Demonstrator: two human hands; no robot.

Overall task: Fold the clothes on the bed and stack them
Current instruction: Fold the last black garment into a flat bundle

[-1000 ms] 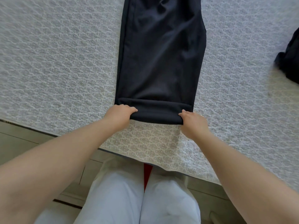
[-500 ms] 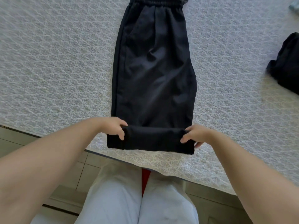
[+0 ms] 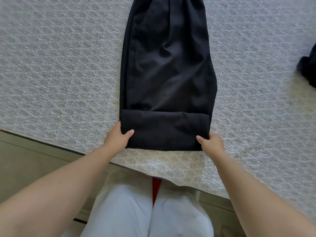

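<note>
Black trousers (image 3: 167,69) lie lengthwise on the bed, waistband at the top edge of the view. Their near end is turned over into a flat folded band (image 3: 164,130) across the full width. My left hand (image 3: 119,135) grips the band's left corner, thumb on top and fingers underneath. At the band's right corner, my right hand (image 3: 211,142) pinches the cloth the same way. The fingers below the cloth are hidden.
The bed carries a grey-white patterned cover (image 3: 59,74), whose near edge runs diagonally just in front of my legs. Another dark garment (image 3: 307,67) lies at the right edge of the view. Tiled floor (image 3: 25,159) shows at lower left.
The folded end of the trousers has been turned over once more and is now a wider band. Both hands moved with it and still hold its corners.
</note>
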